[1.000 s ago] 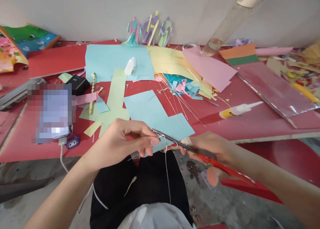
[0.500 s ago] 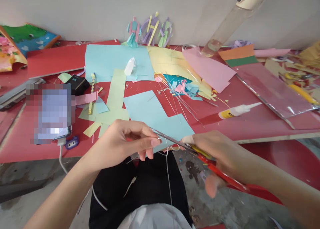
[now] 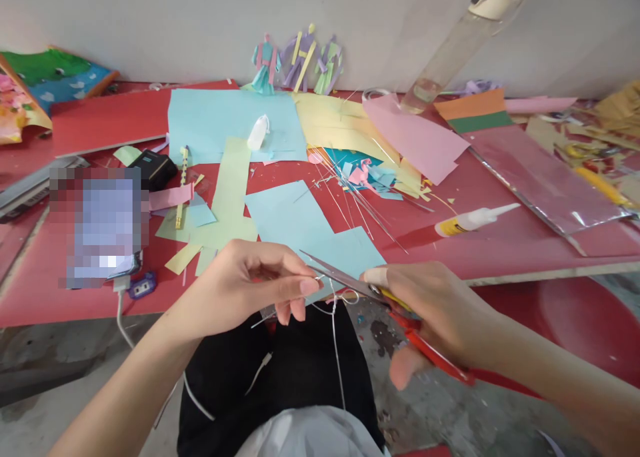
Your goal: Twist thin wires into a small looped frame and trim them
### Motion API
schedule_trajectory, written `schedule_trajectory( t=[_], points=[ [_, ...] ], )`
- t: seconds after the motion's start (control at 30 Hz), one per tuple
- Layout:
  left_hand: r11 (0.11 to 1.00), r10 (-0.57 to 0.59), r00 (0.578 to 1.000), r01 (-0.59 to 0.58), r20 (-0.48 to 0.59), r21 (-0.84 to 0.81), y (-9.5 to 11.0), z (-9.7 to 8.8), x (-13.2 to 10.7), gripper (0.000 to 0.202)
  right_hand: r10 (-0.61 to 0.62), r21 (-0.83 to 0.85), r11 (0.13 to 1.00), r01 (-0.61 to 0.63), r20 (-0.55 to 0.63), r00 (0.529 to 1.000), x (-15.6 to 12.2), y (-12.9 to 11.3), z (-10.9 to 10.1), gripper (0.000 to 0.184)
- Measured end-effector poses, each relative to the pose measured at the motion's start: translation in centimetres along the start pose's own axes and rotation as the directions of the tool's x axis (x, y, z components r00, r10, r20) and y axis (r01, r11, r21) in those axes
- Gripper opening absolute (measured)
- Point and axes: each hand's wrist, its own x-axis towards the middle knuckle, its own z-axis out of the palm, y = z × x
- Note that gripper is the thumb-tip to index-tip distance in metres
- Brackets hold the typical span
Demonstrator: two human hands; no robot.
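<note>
My left hand pinches a thin white wire between thumb and fingertips, over my lap. The wire is twisted and bent into a small loop on the right, and one strand hangs down. My right hand grips scissors with red and yellow handles. Their blades point left and lie close by the wire beside my left fingertips; I cannot tell whether they touch it. A pale wrap covers a fingertip of the right hand.
Light blue paper lies at the red table's front edge. Behind it are several loose wires and paper scraps. A glue bottle lies to the right, a phone to the left. Paper figures lean on the wall.
The scissor blades have parted a little, and the handles have swung slightly left and up. My left hand stays in place with the wire.
</note>
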Motion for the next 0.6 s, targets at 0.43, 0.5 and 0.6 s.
schedule_trajectory(
  t=[0.43,0.5,0.6],
  points=[
    [0.974,-0.028,0.992,0.055,0.127,-0.219,-1.2,-0.8,0.5,0.010,-0.112,-0.084,0.991,0.108,-0.049,0.993,1.2,-0.4,-0.9,0.058],
    [0.970,-0.033,0.991,0.062,0.127,-0.235,-1.3,-0.8,0.6,0.011,-0.120,-0.085,0.990,0.115,-0.056,0.991,1.3,-0.5,-0.9,0.058],
    [0.965,-0.037,0.991,0.070,0.132,-0.254,-1.4,-0.7,0.7,0.011,-0.131,-0.088,0.988,0.124,-0.077,0.988,1.4,-0.5,-0.8,0.060]
  ],
)
